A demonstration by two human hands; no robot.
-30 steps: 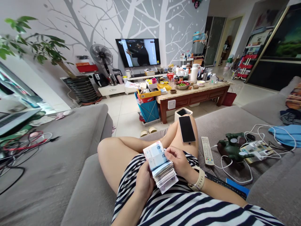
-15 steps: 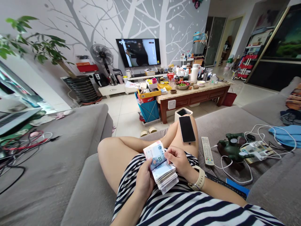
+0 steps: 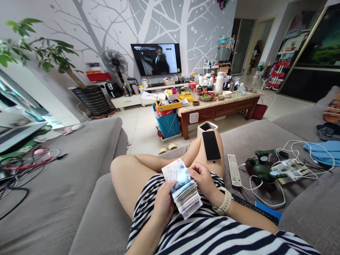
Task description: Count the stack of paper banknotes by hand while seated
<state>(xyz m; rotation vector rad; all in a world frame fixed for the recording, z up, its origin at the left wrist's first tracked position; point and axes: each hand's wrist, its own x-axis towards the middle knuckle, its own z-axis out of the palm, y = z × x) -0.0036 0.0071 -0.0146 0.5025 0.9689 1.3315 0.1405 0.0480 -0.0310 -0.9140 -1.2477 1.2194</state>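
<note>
A thick stack of banknotes [image 3: 187, 200] is folded over above my lap, its many edges fanned toward me. My left hand [image 3: 163, 200] grips the stack from the left side, thumb lying on top of the notes. With fingers pinched, my right hand [image 3: 202, 179] holds the right edge of a bluish note at the top of the stack; a wristwatch [image 3: 225, 202] with a pale strap is on that wrist. On my right knee rests a smartphone [image 3: 211, 146] with a dark screen.
On the sofa at my right lie a remote control [image 3: 234, 170], a dark green figure [image 3: 261, 168] and white cables. Tangled cables [image 3: 29, 163] lie on the left seat. Ahead stand a white bin [image 3: 207, 126] and a cluttered coffee table [image 3: 223, 108].
The top note has bent over toward me, so its printed number is now mostly covered. More note edges are spread in the lower part. Both hands have barely moved.
</note>
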